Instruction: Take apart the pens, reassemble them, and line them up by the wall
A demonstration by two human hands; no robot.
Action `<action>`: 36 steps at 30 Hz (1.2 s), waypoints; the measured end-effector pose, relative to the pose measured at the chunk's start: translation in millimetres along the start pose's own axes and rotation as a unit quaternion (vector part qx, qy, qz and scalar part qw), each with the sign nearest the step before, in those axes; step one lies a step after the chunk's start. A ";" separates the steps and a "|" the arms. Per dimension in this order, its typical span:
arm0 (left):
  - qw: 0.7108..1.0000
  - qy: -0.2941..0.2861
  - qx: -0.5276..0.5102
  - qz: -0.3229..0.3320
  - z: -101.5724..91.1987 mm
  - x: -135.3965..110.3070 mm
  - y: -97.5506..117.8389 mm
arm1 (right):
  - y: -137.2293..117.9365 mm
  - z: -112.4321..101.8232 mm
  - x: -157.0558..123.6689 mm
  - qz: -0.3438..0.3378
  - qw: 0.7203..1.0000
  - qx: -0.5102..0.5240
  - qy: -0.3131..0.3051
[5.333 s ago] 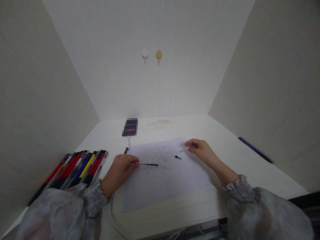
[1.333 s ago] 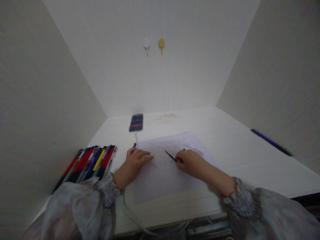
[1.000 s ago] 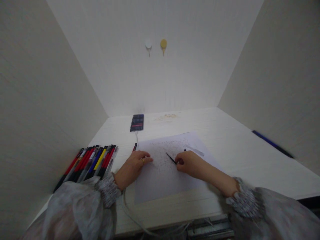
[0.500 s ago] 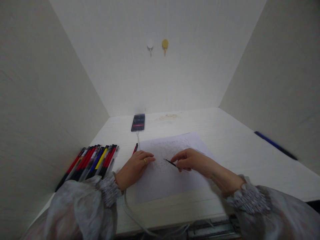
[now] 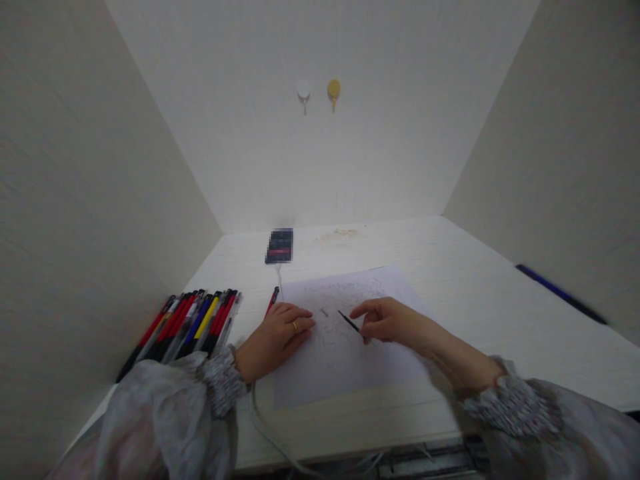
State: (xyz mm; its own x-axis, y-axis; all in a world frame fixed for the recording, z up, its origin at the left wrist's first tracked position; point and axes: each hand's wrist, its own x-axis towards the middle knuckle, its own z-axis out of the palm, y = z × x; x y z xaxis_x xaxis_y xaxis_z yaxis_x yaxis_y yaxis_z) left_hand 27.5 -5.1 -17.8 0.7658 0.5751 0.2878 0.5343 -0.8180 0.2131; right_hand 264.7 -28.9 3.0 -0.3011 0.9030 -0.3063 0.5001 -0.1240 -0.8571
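Note:
My left hand, with a ring on one finger, lies flat on the left part of a white sheet of paper, fingers stretched out. Over the right part of the sheet, my right hand pinches a slim black pen between thumb and fingers. Its front end points up and left; its rear is mostly hidden under the hand. Faint small marks cover the upper and middle paper. Left of the pen's tip, a small grey piece shows on the sheet, too blurred to name.
Several pens in red, blue, yellow and black lie in a row at left. A red pen sits by my left hand. Farther back is a phone with a white cable. A blue-black pen lies along the right wall.
My right hand has drawn the pen slightly right, away from my left hand. The small grey piece now shows apart from the pen's tip. My left hand stays on the paper.

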 end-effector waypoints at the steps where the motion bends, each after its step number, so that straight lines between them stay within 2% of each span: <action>1: 1.000 0.001 -0.002 0.000 0.1 -0.3 -0.1 | 1.8 -0.7 0.6 -0.009 0.999 -0.038 0.027; 4: 1.000 0.007 -0.003 -0.003 1.9 -1.7 -1.9 | 6.5 3.6 3.7 -0.025 0.982 -0.164 0.091; 8: 1.000 0.007 -0.002 -0.003 4.7 -3.1 -5.0 | 5.9 16.1 5.3 -0.034 0.948 -0.297 0.110; 11: 1.000 0.001 -0.003 -0.005 5.1 -3.0 -5.2 | 0.3 21.4 5.5 -0.023 0.911 -0.389 0.132; 15: 1.000 0.010 -0.008 -0.006 5.0 -2.4 -3.8 | -8.8 23.0 12.5 -0.047 0.871 -0.461 0.165; 18: 1.000 0.015 -0.012 -0.005 4.9 -2.4 -2.8 | -13.9 25.2 23.3 -0.071 0.867 -0.463 0.170; 27: 1.000 0.012 -0.013 -0.003 0.7 -0.3 2.9 | -19.9 31.9 48.2 -0.043 0.876 -0.449 0.173; 36: 1.000 0.008 -0.013 -0.008 2.4 -0.3 2.3 | -20.7 39.6 32.4 -0.044 0.871 -0.464 0.159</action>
State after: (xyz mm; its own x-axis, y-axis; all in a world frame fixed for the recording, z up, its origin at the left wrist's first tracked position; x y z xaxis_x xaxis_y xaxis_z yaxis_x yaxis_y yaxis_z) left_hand 29.4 -7.1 -19.6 0.7517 0.5882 0.2982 0.5368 -0.8084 0.2414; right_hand 212.4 -13.4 -5.5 -0.2054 0.9787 0.0004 0.9711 0.2039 -0.1237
